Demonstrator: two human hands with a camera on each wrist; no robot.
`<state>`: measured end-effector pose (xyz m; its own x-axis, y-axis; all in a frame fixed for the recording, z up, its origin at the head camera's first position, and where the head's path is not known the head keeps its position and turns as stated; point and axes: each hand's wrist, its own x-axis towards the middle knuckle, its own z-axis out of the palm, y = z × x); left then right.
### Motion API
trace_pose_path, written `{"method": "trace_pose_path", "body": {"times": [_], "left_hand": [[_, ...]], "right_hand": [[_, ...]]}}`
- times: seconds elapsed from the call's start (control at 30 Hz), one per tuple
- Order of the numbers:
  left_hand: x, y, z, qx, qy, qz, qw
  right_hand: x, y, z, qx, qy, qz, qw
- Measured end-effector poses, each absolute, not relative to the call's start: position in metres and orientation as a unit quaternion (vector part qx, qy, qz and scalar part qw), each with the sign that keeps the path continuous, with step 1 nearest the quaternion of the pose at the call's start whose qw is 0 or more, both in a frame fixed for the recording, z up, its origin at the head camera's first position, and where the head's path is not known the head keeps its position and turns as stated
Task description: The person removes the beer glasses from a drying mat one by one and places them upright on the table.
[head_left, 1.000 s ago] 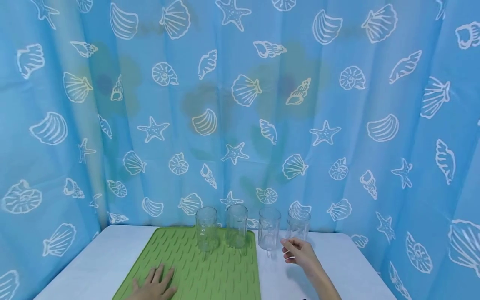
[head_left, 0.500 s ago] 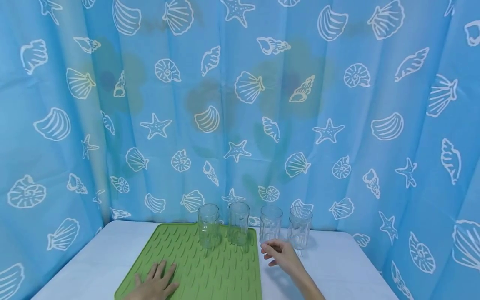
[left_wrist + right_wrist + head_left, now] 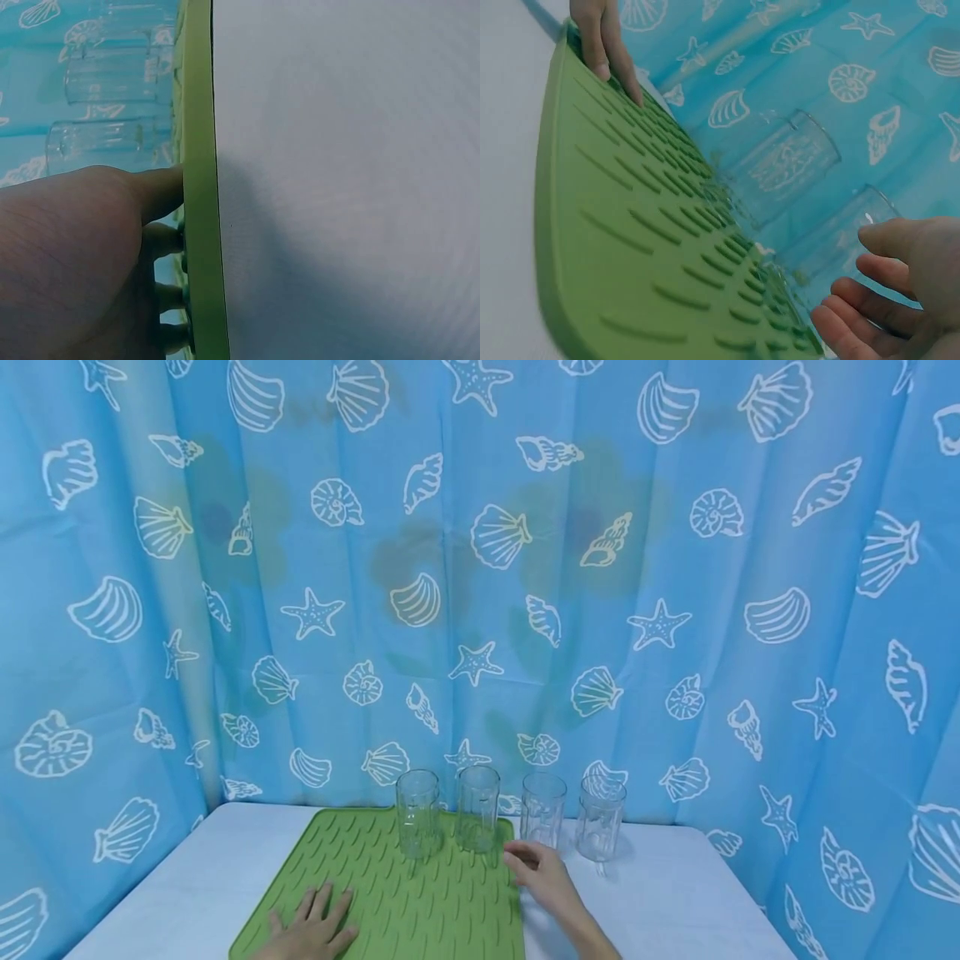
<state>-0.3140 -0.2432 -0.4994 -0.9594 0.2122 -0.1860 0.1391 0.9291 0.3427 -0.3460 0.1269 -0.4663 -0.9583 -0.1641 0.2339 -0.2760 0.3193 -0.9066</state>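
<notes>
My left hand (image 3: 309,935) rests flat with spread fingers on the lower left of a green ridged drying mat (image 3: 360,877). In the left wrist view, its fingertips (image 3: 174,298) touch the mat close to the edge. My right hand (image 3: 542,875) hovers at the mat's right edge, fingers loosely bent and holding nothing. It is nearest a clear drinking glass (image 3: 477,810) at the mat's back right and partly covers the foot of another glass (image 3: 543,806) on the table. One more glass (image 3: 417,814) stands upright on the mat, left of these.
A further clear glass (image 3: 600,818) stands on the white table (image 3: 660,893) at the right end of the row. Behind the table hangs a blue curtain (image 3: 480,610) with white shell and starfish prints, close behind the glasses.
My right hand has moved left, from in front of the rightmost glass to the mat's right edge. The left hand stays on the mat, and the glasses keep their places. The head view shifts slightly.
</notes>
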Motion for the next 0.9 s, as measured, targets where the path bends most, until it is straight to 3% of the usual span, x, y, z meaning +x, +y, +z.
{"method": "trace_pose_path", "body": {"times": [0.5, 0.9], "left_hand": [[-0.313, -0.242, -0.497, 0.086, 0.977, 0.162, 0.112], [-0.318, -0.244, -0.503, 0.086, 0.976, 0.165, 0.109]], "right_hand": [[-0.371, 0.099, -0.454, 0.112, -0.823, 0.547, 0.104], [-0.387, 0.087, -0.462, 0.091, -0.762, 0.639, 0.046]]}}
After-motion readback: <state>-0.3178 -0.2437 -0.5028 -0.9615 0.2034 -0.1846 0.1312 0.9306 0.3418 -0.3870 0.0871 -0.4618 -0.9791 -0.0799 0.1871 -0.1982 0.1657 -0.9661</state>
